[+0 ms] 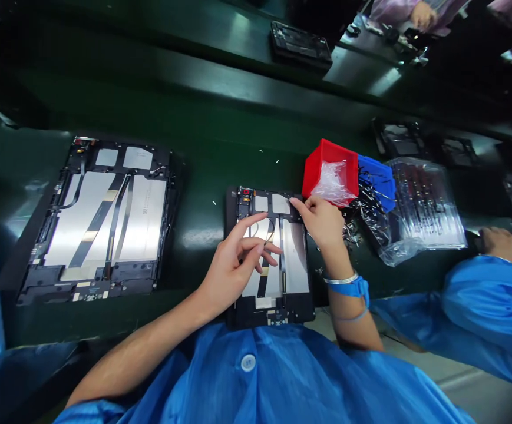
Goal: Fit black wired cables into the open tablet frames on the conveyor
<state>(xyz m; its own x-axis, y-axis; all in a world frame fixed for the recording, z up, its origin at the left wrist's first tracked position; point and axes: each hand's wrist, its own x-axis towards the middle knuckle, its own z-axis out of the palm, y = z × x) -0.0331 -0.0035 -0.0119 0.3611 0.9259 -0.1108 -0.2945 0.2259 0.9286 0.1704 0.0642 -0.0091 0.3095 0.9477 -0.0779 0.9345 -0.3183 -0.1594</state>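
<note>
**Close work on a black tablet frame**

Step in hand, by the look of it: settling the flat ribbon cables that run down over the silver sheets inside the frame. Next move, as judged from this position: careful, even handling of the thin strips, without creasing them or catching them on the frame's edges.

Frame lying flat on the bench, directly beneath both hands and in front of the blue smock. Left hand over the middle of the frame, fingers spread and open across the cables, no clear grip. Right hand at the frame's upper edge, thumb and forefinger drawn close together; whether anything lies between them, impossible to tell. Blue wristband and thin silver bracelet on the right wrist.

Just beyond the right hand, a red plastic bin holding a clear bag, with a blue bin touching its side and a loose heap of small metal parts below. Farther right, a clear bag of dark parts. To the left, well apart, a second tablet frame. At the right edge, a co-worker's hand and blue sleeve.
</note>
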